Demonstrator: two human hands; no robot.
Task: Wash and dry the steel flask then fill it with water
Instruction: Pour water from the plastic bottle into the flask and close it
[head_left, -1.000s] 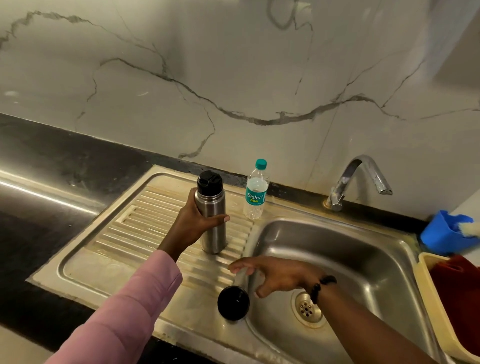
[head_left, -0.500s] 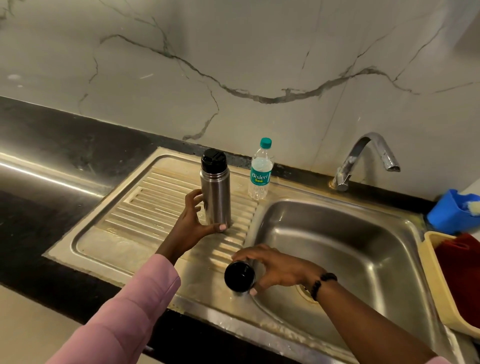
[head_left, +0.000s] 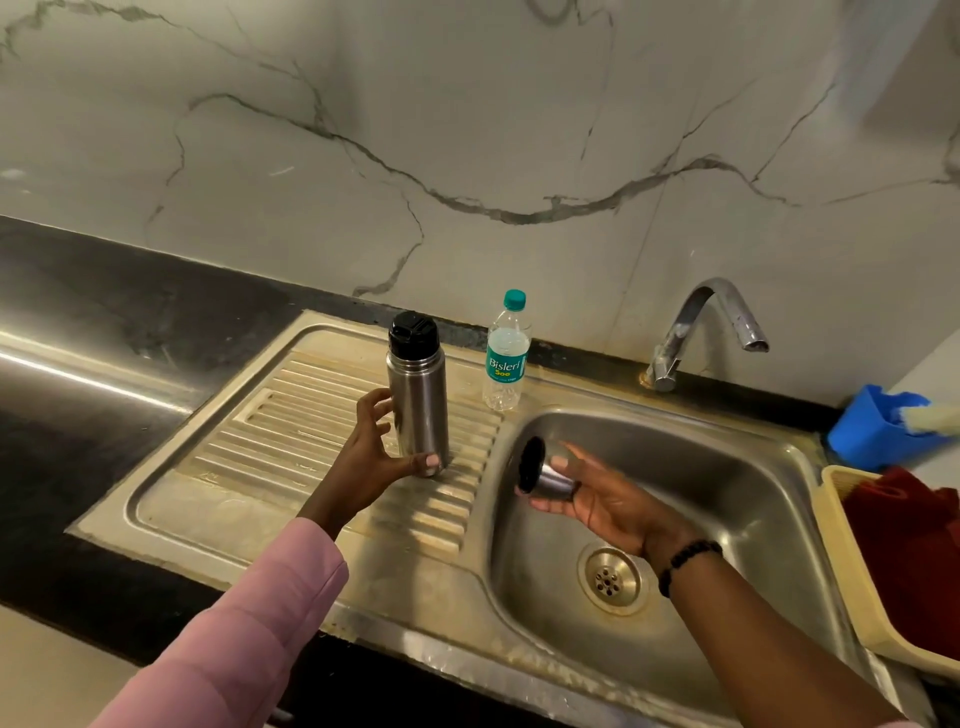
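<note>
Left hand (head_left: 374, 462) fingers grasping upright flask (head_left: 418, 400) on draining board (head_left: 291, 431). Right hand (head_left: 602, 499) fingers pinching cup (head_left: 545, 475) above sink (head_left: 737, 467). Advice: rinse cup under tap (head_left: 706, 327), steady flask.

Wall (head_left: 467, 130): pale marble, grey veins, behind the grip.
Counter (head_left: 104, 291): black stone, glossy, streak of reflected light, left of the grip.
Sink (head_left: 779, 467): steel basin under the grip, ribbed drainer beside.
Tap (head_left: 701, 322): chrome, curved, beyond.
</note>
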